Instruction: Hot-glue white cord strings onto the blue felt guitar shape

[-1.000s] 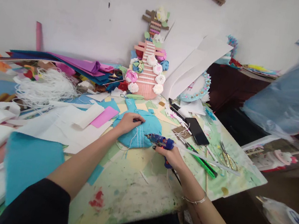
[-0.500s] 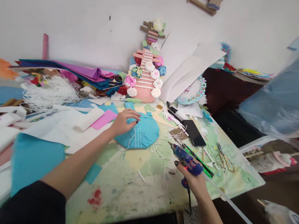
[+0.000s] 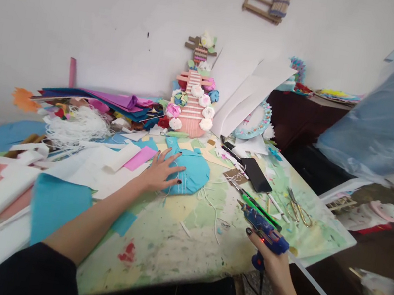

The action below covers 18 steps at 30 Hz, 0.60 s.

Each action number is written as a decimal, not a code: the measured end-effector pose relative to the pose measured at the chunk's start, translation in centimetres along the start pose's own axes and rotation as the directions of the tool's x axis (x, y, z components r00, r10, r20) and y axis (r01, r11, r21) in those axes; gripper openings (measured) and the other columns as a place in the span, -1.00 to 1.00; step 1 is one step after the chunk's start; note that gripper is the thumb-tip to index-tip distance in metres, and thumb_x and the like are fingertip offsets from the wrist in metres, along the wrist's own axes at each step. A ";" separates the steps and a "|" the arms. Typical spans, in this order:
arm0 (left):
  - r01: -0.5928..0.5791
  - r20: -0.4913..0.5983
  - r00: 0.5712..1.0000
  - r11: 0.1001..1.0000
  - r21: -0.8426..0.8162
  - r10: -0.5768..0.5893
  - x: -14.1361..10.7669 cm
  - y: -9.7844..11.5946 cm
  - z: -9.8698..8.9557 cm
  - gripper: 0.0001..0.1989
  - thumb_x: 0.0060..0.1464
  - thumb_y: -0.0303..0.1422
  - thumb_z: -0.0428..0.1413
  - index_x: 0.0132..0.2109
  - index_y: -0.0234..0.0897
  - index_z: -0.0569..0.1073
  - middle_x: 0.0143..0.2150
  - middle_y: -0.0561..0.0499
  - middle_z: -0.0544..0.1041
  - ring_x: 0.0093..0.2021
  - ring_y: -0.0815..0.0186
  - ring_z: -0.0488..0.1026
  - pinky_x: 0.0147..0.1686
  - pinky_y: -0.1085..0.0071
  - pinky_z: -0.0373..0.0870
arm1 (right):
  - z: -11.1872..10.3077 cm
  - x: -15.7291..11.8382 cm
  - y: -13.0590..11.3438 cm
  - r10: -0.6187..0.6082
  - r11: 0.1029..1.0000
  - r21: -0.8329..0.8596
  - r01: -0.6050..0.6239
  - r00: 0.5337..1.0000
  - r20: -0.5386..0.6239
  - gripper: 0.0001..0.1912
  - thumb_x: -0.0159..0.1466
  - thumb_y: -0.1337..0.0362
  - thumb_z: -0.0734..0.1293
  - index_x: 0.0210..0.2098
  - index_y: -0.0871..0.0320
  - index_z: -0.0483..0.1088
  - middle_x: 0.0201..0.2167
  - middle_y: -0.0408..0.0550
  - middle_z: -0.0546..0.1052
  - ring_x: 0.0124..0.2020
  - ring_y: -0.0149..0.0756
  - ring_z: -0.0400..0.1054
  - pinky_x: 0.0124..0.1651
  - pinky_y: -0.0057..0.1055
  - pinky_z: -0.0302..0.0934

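Observation:
A blue paper-covered piece (image 3: pixel 196 171) with white strings across it lies on the table (image 3: pixel 180 245). My left hand (image 3: pixel 160 171) rests on its left part, fingers spread, gripping nothing. At the right, my right hand (image 3: pixel 271 258) is wrapped round a blue glue gun (image 3: pixel 263 226), whose nozzle points up and left, toward the blue piece. A small red light shows on the gun, and a long white glue stick comes out of its back. Loose white string (image 3: pixel 214 211) lies between the gun and the blue piece.
A flower-covered lute-shaped piece (image 3: pixel 192 111) leans against the wall. Scissors (image 3: pixel 298 208), a phone (image 3: pixel 256 174) and a green cutter (image 3: pixel 257 205) lie at the right. White string (image 3: pixel 78 125), coloured paper (image 3: pixel 95 96), white sheets (image 3: pixel 81 163) and blue paper (image 3: pixel 56 207) cover the left.
My left hand has lowered and spread its fingers flat over the blue piece. My right hand has moved right and slightly down with the glue gun. The view has shifted a little.

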State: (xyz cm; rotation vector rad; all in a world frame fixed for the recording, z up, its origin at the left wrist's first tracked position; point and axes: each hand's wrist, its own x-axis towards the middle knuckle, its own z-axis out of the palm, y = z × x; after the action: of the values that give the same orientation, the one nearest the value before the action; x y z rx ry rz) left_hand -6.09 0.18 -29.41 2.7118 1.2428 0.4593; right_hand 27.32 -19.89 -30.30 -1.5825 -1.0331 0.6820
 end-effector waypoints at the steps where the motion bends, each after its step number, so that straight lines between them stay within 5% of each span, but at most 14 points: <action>1: 0.006 -0.011 1.000 1.000 -0.016 -0.006 0.3 0.0 0.0 -0.51 0.15 0.04 -0.06 0.14 0.03 0.42 0.41 0.03 0.01 0.39 -0.21 -0.28 0.24 -0.29 -0.30 | -0.1 0.0 0.3 0.010 1.000 0.009 -0.010 1.000 -0.015 -0.64 -0.08 0.07 0.51 -0.31 0.10 0.57 -0.26 -0.02 0.61 -0.17 -0.01 0.46 -0.06 -0.14 0.35; 4: 0.138 -0.077 0.986 0.984 -0.115 -0.148 1.6 -0.5 -0.2 -0.51 0.19 -0.05 -0.06 0.19 -0.07 0.36 0.36 0.00 0.16 0.37 -0.01 -0.04 0.30 -0.01 -0.09 | 0.1 -0.4 0.8 0.036 0.997 0.069 -0.031 0.997 -0.072 -0.62 -0.08 0.08 0.51 -0.29 0.10 0.57 -0.25 -0.03 0.60 -0.15 -0.02 0.45 -0.03 -0.14 0.33; 7: 0.439 -0.114 0.878 0.878 -0.192 -0.464 3.5 -1.6 -0.8 -0.46 0.24 -0.14 -0.16 0.28 -0.27 0.19 0.29 -0.12 0.27 0.23 0.18 0.27 0.19 0.27 0.20 | 0.9 -0.9 0.3 0.060 0.991 0.127 -0.049 0.995 -0.081 -0.64 -0.08 0.08 0.51 -0.31 0.11 0.57 -0.29 -0.05 0.60 -0.20 -0.08 0.46 -0.09 -0.21 0.35; 11: 0.652 -0.064 0.745 0.745 -0.141 -0.664 6.8 -3.5 -1.4 -0.38 0.16 -0.06 -0.07 0.17 -0.48 0.28 0.14 -0.38 0.39 0.13 -0.05 0.36 0.04 0.17 0.30 | 2.3 -1.3 -0.7 0.123 0.976 0.192 -0.101 0.986 -0.109 -0.62 -0.11 0.08 0.52 -0.33 0.13 0.56 -0.38 -0.07 0.59 -0.29 -0.14 0.45 -0.23 -0.31 0.35; 18: 0.836 0.097 0.549 0.548 -0.041 -0.830 13.1 -3.9 -0.6 -0.13 -0.17 0.22 0.09 0.12 -0.36 0.38 0.19 -0.40 0.34 0.19 -0.28 0.25 -0.01 0.01 0.28 | 4.3 -0.6 0.1 0.210 0.929 0.329 -0.170 0.974 -0.090 -0.71 -0.16 0.12 0.52 -0.54 0.17 0.48 -0.61 -0.14 0.48 -0.55 -0.31 0.31 -0.47 -0.40 0.24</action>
State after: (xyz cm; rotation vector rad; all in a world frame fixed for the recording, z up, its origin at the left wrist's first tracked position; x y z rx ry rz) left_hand -1.00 12.68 -26.90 1.6871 2.2020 0.2596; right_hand 23.37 -18.44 -31.58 -1.4288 -0.6439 0.8276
